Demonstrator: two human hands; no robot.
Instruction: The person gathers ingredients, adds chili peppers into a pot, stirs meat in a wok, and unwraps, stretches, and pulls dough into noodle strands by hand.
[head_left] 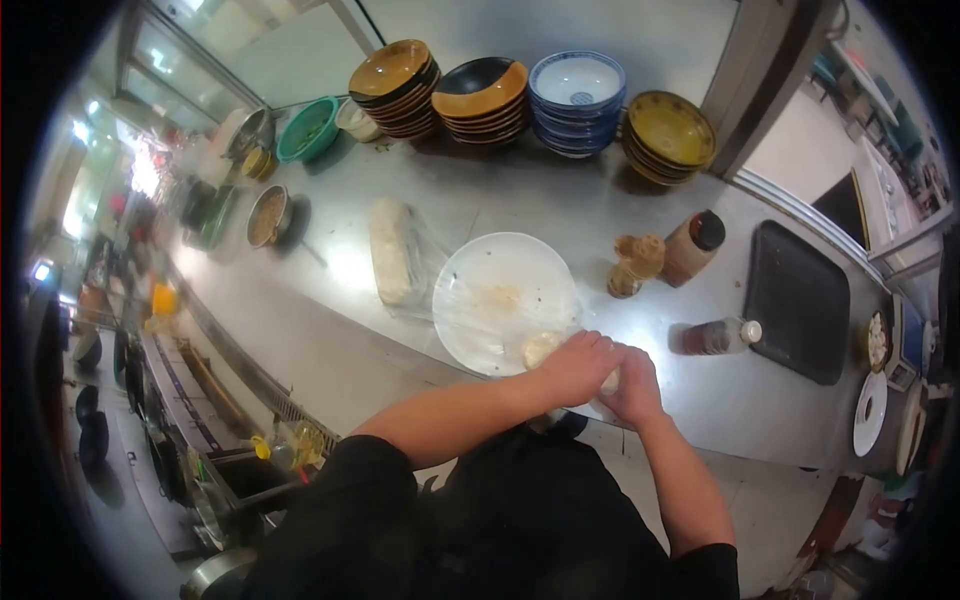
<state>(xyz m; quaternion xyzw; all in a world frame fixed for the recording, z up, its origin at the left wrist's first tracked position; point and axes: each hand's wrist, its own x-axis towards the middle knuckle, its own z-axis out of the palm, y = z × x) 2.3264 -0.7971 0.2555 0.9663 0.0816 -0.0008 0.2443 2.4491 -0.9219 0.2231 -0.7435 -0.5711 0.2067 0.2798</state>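
At the counter's front edge my two hands meet over a pale, soft lump of dough [541, 347]. My left hand [578, 366] is closed on it, and part of the lump shows beside the fingers over the plate's rim. Pressed against the left one, my right hand [634, 388] is closed too, with a bit of pale dough between the hands. Most of what they grip is hidden. The large white plate [470, 260], with clear plastic film and small specks on it, lies just beyond. Left of it, a long pale block of dough [392, 250] rests partly in clear plastic.
Stacked brown bowls [395, 75], blue-and-white bowls [578, 80] and olive bowls [670, 130] line the back. On the right stand a brown jar [692, 248], a lying bottle [715, 337] and a black tray [798, 300]. A filled metal bowl [270, 216] sits left.
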